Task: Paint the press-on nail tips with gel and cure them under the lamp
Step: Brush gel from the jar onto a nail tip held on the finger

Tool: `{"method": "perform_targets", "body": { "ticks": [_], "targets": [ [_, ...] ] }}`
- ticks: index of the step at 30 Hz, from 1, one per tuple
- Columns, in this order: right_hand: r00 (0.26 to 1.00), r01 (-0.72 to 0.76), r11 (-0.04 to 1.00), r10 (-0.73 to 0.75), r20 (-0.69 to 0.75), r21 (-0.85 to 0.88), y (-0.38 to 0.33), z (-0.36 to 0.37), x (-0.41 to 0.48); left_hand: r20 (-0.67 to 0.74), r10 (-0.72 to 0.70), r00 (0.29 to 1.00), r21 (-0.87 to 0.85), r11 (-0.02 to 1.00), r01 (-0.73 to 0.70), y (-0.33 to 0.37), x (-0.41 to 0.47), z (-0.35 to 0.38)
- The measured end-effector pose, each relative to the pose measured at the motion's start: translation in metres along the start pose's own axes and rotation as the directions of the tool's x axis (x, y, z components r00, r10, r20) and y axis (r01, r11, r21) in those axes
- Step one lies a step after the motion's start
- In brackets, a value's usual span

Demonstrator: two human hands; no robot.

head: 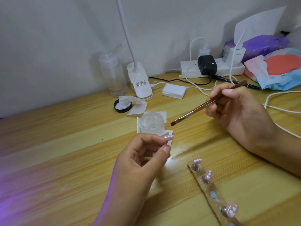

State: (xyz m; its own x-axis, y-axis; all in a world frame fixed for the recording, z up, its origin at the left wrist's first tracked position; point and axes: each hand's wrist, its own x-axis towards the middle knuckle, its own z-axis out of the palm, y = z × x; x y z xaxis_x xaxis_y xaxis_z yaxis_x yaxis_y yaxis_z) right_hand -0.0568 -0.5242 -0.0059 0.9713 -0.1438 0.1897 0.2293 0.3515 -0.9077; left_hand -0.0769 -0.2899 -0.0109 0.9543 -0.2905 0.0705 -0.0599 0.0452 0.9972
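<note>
A pale wood-grain bench (65,144) stands against a white wall. Near its right front edge lies a clear strip (213,193) studded with metal pegs, several topped with pink nail tips (197,160). At centre an open glass jar (151,122) sits on white wipes (163,115); just behind, a black lid (122,107) holds a crumpled wipe. Farther back stand a clear plastic bottle (114,75), the white base of a gooseneck lamp (140,84), a stack of white pads (174,91) and a white power strip (192,69) carrying a black adapter (207,65) and white chargers (234,56), with cables (276,108) trailing over the wood. Tissue packs (263,44) fill the far right corner.
</note>
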Motion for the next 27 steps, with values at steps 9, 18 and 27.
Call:
{"method": "perform_targets", "body": {
  "ticks": [9,18,27],
  "targets": [
    [0.996,-0.081,0.997,0.082,0.033,-0.019,-0.0021,0.0052,-0.0037,0.05,0.0,0.999,0.054,0.999,-0.002,-0.0017,-0.0019,0.0008],
    [0.999,0.028,0.992,-0.022,0.048,-0.126,0.0017,0.0049,-0.005,0.049,-0.029,0.998,0.054,0.998,0.026,-0.0024,-0.0017,-0.0001],
    [0.999,0.011,1.0,-0.011,0.05,-0.001,-0.0028,0.0042,-0.0038,0.056,-0.003,0.998,0.069,0.998,-0.001,-0.0033,-0.001,-0.0003]
  ]
}}
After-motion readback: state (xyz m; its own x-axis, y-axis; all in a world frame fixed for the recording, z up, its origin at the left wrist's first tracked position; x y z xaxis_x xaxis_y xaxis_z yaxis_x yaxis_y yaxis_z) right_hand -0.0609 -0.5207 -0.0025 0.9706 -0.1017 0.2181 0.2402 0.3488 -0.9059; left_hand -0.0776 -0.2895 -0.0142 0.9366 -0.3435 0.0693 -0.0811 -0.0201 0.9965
